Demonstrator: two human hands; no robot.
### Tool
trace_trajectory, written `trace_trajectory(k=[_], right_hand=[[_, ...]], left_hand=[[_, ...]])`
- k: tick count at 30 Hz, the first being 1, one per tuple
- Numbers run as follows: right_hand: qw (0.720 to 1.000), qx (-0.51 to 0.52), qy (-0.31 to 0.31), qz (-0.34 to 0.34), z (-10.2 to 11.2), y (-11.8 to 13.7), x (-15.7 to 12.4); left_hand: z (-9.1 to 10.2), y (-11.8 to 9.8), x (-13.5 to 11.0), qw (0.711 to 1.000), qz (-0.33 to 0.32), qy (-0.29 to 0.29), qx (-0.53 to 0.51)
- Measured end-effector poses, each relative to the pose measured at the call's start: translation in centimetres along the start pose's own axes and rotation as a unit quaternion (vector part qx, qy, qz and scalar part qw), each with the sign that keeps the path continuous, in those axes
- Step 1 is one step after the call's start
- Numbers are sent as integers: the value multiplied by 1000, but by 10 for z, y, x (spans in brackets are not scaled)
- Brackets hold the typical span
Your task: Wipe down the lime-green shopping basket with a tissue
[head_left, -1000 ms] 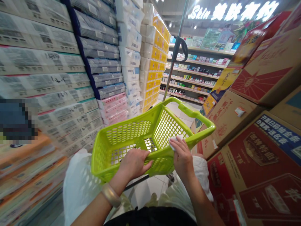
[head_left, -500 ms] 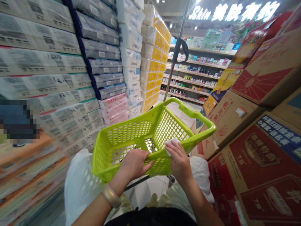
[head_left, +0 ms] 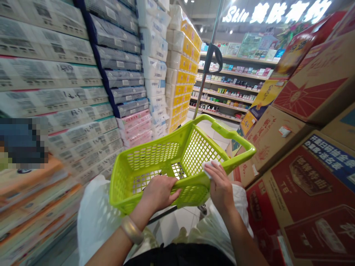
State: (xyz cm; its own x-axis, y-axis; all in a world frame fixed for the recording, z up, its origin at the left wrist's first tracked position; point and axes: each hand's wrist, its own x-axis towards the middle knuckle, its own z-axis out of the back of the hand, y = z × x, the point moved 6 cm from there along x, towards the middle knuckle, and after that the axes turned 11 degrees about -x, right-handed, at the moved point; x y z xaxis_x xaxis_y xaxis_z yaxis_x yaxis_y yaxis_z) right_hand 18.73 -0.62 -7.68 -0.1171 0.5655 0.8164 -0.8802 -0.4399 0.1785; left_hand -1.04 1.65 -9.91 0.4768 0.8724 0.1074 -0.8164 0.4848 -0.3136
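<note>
A lime-green plastic shopping basket (head_left: 149,149) with perforated walls stands tilted in front of me, on what looks like a wheeled frame. My left hand (head_left: 161,192) is closed over its near rim, fingers inside and thumb outside. Farther right on the same rim, my right hand (head_left: 220,183) presses a white cloth or tissue (head_left: 210,168) against the plastic, with its fingers wrapped over it. Beyond the right hand the basket's green handle (head_left: 244,146) curves up and away. The fingertips of my left hand are hidden behind the rim.
Stacked packs of paper goods (head_left: 119,75) rise along the left. Cardboard cartons (head_left: 310,177) are piled close on the right. A metal pole with a dark grip (head_left: 213,59) stands behind the basket, before shelves of small boxed goods (head_left: 233,79).
My right hand has slid a little to the right along the rim, taking the white cloth or tissue with it. My left hand keeps its hold at the same spot.
</note>
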Motion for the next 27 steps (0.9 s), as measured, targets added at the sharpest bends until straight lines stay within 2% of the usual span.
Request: trace_trajectory(k=[3,9,15,21,27], right_hand=[[998,-22,-41,-45,7,-8,2],[997,47,47,48,-11,20,-7],[999,-25,-30,-30,7,-8,2],[997,14,43,57,-7,10,-2],[998,-34,-27,-33,8,-16,9]], left_hand=[[1,-1,0,1000,0,-2,-1],[2,-2,-1,1000,-1,-7,-4],[1,-1,-1,1000,3,-2,-4],[2,2,0,1000,1,-3,-3],[4,4,3,1000,-8,-4,-3]])
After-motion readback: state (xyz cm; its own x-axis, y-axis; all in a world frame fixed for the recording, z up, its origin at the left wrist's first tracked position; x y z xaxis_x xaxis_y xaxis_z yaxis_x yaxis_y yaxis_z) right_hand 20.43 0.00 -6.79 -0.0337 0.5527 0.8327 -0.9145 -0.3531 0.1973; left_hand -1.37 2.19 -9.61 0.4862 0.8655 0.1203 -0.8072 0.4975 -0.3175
